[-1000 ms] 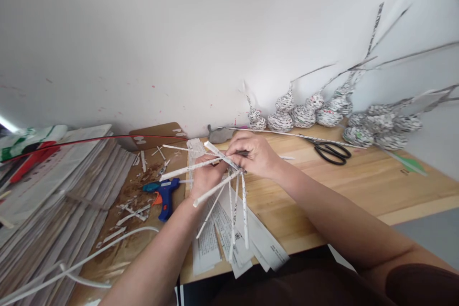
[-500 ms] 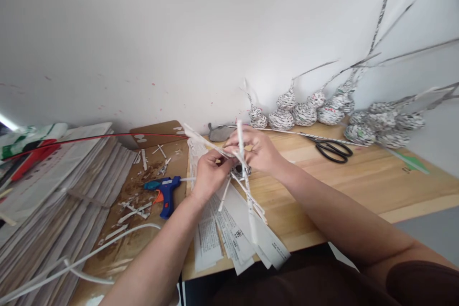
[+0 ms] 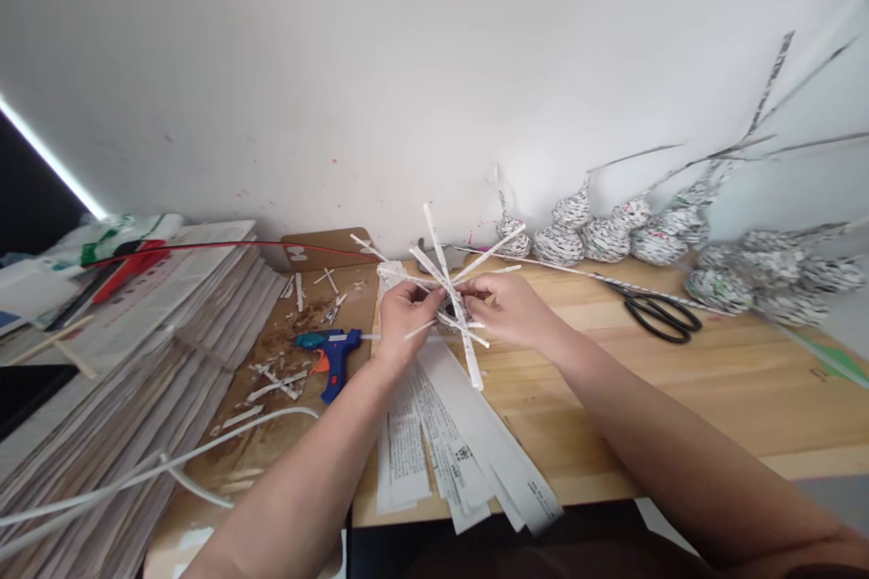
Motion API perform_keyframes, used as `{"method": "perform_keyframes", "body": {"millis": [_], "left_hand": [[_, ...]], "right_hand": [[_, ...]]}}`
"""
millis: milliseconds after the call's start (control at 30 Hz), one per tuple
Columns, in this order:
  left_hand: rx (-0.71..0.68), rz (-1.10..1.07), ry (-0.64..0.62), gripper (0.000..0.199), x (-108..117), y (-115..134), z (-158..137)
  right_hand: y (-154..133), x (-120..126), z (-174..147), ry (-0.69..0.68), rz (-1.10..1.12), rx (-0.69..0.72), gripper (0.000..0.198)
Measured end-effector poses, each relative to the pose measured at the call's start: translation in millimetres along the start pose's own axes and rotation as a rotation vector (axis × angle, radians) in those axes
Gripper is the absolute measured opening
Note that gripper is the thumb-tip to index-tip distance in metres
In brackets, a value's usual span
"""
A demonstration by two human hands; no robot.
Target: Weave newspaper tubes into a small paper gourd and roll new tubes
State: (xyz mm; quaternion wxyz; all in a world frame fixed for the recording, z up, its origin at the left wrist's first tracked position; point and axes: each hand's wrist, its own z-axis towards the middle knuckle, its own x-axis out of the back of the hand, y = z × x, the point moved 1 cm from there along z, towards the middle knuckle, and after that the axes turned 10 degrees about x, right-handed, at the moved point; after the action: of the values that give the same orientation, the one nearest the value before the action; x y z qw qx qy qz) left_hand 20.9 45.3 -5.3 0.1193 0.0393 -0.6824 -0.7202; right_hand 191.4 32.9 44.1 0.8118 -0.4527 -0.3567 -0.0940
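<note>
Between my two hands is a small weaving of rolled newspaper tubes (image 3: 467,351), its white spokes fanning out in several directions around a dark woven middle. My left hand (image 3: 405,317) grips its left side, thumb and fingers pinched together. On the other side my right hand (image 3: 503,303) pinches the weaving near its centre; the fingertips are partly hidden by the spokes. Beneath lie flat strips of printed newspaper (image 3: 468,443), fanned toward the table's front edge.
A blue glue gun (image 3: 332,353) lies left among paper scraps (image 3: 275,383), beside a tall newspaper stack (image 3: 169,353). Black-handled scissors (image 3: 662,317) rest on the wooden table (image 3: 584,398) at right. Several woven paper gourds (image 3: 604,240) stand along the wall.
My right hand has come down, level with my left. The weaving has turned, so its spokes now spread out around it. The camera view has shifted left.
</note>
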Motion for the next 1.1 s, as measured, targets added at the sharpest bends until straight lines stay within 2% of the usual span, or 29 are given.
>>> {"method": "perform_keyframes", "body": {"millis": [100, 233, 400, 467, 667, 767, 833, 933, 1033, 1100], "left_hand": [[-0.018, 0.038, 0.01, 0.018, 0, -2, 1], [-0.041, 0.043, -0.011, 0.016, 0, -2, 2], [-0.003, 0.101, -0.043, 0.013, -3, -2, 0], [-0.003, 0.097, -0.065, 0.011, -4, -2, -2], [-0.01, 0.069, -0.083, 0.012, -5, 0, -4], [-0.031, 0.066, -0.1, 0.012, -5, 2, -4], [-0.047, 0.061, -0.107, 0.012, -6, 2, -4], [-0.068, 0.069, -0.112, 0.01, -6, 3, -3], [-0.077, 0.072, -0.111, 0.009, -6, 4, -5], [-0.071, 0.061, -0.113, 0.01, -6, 5, -7]], "right_hand": [[-1, 0, 0, -0.031, 0.106, -0.013, 0.027], [-2, 0, -1, -0.031, 0.069, 0.011, 0.022], [1, -3, -1, 0.173, -0.058, 0.052, 0.02], [2, -3, -1, 0.214, -0.081, 0.061, 0.02], [9, -5, 2, 0.089, 0.068, 0.073, 0.018], [13, -8, 3, 0.2, 0.09, 0.0, 0.008], [14, -10, 4, 0.274, 0.093, -0.023, 0.013], [15, -10, 5, 0.314, 0.022, -0.009, 0.013], [15, -9, 5, 0.274, -0.139, 0.014, 0.011], [16, -9, 5, 0.241, -0.219, -0.023, 0.012]]}}
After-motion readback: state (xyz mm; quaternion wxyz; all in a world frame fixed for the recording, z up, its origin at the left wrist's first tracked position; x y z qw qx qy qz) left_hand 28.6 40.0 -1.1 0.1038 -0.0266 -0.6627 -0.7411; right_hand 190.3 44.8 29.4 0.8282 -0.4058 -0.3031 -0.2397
